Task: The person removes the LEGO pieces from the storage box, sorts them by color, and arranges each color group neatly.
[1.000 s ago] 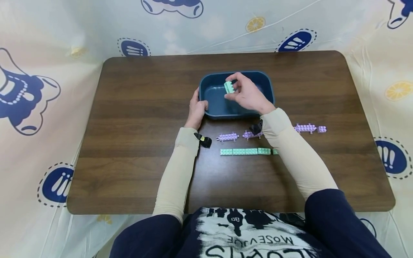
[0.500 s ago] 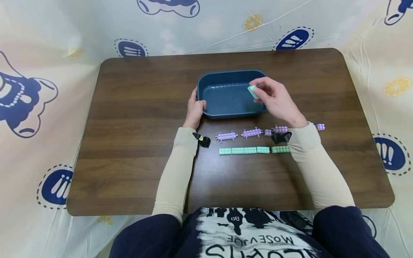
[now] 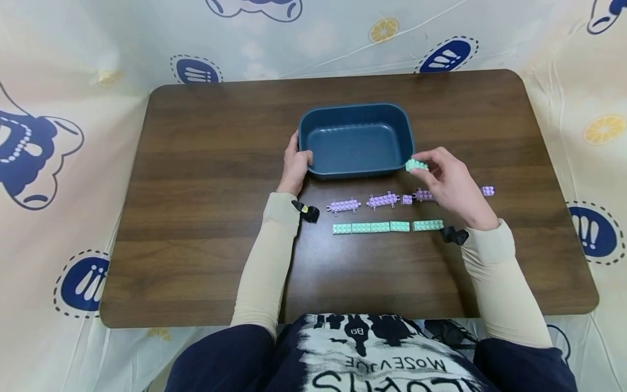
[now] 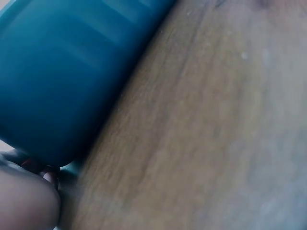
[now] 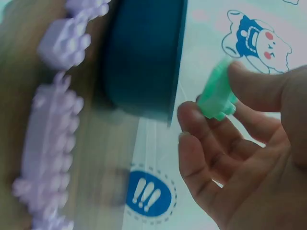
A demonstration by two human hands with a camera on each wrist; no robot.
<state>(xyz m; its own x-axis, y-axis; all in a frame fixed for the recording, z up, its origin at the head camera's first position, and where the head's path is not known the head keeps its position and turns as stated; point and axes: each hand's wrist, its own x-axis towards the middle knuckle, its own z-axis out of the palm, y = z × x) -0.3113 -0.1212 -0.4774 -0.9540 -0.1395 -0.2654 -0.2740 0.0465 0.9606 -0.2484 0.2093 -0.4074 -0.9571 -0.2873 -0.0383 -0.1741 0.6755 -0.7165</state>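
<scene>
A dark blue rectangular basin (image 3: 355, 146) stands on the table, with nothing visible inside. At its left end my left hand (image 3: 295, 167) grips the rim, thumb on the near corner and fingers along the outer side; the left wrist view shows only part of that hand beside the basin wall (image 4: 53, 81). My right hand (image 3: 455, 188) pinches a mint-green building brick (image 3: 417, 165) between thumb and fingers, just off the basin's near right corner. Up close in the right wrist view, the green brick (image 5: 217, 93) has its studs turned downward.
A row of mint-green bricks (image 3: 370, 227) lies nearer the body. Between it and the basin runs a line of purple brick pieces (image 3: 344, 206), partly hidden behind my right hand. The brown wooden table (image 3: 206, 218) has rounded corners, with printed sheeting around it.
My right hand has moved from over the basin to the right and toward the body, carrying the green brick out past the rim. My left hand has kept its grip.
</scene>
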